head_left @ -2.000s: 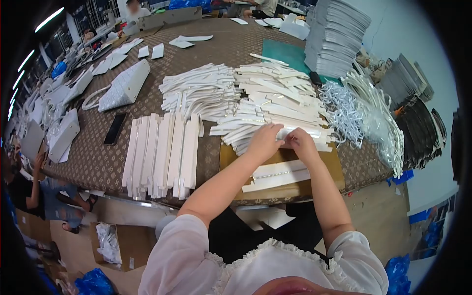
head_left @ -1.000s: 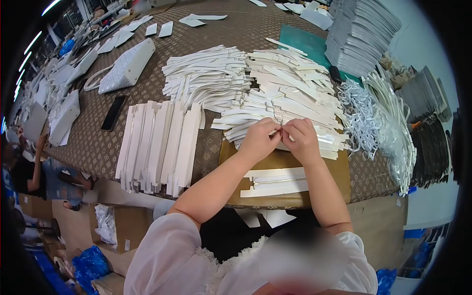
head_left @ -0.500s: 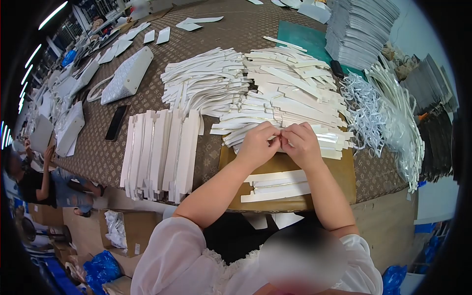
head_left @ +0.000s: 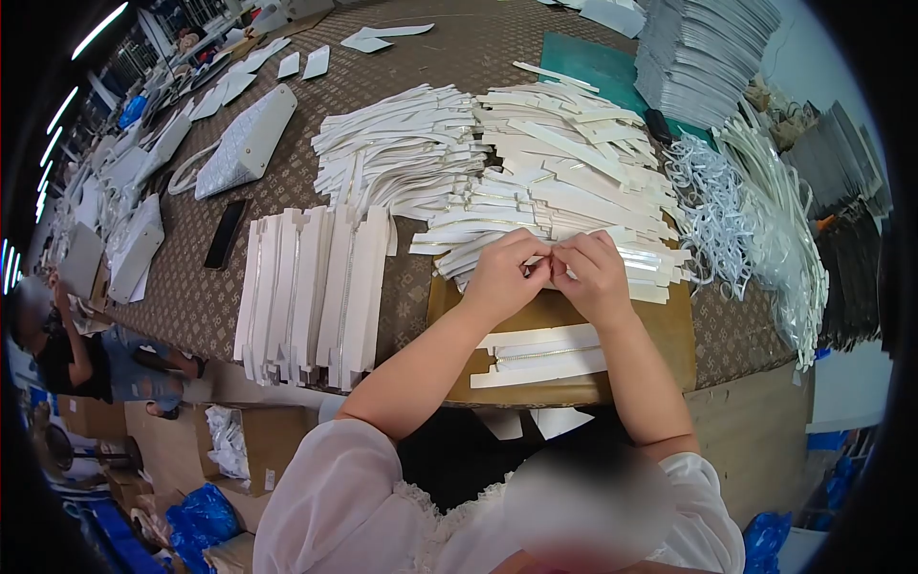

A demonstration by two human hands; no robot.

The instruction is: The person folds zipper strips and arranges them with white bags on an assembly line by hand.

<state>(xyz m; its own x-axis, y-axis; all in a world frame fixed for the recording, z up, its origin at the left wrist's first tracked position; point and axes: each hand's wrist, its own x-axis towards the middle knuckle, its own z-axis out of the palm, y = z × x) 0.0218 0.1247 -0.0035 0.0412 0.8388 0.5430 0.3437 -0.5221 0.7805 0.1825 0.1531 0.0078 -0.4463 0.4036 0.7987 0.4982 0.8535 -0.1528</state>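
My left hand (head_left: 507, 275) and my right hand (head_left: 593, 273) meet fingertip to fingertip at the front of the strip pile. Both are closed in a pinch. Whatever sits between the fingers is too small or hidden to make out. Just beyond and under them lies a heap of white strips (head_left: 574, 187), some with metal zippers. Nearer to me, below the hands, a white zipper strip (head_left: 550, 356) lies flat on a brown board (head_left: 660, 354). To the left stands a neat row of stacked zipper strips (head_left: 311, 287).
A phone (head_left: 226, 234) and a white quilted handbag (head_left: 247, 143) lie on the patterned table at left. White cords (head_left: 708, 215), a plastic-wrapped bundle (head_left: 784, 253) and a tall grey stack (head_left: 703, 57) stand at right. Another person (head_left: 81, 354) is at far left.
My hands stay pinched together in nearly the same place, with slight finger movement. The view has shifted a little. The zipper strip on the board has not visibly moved.
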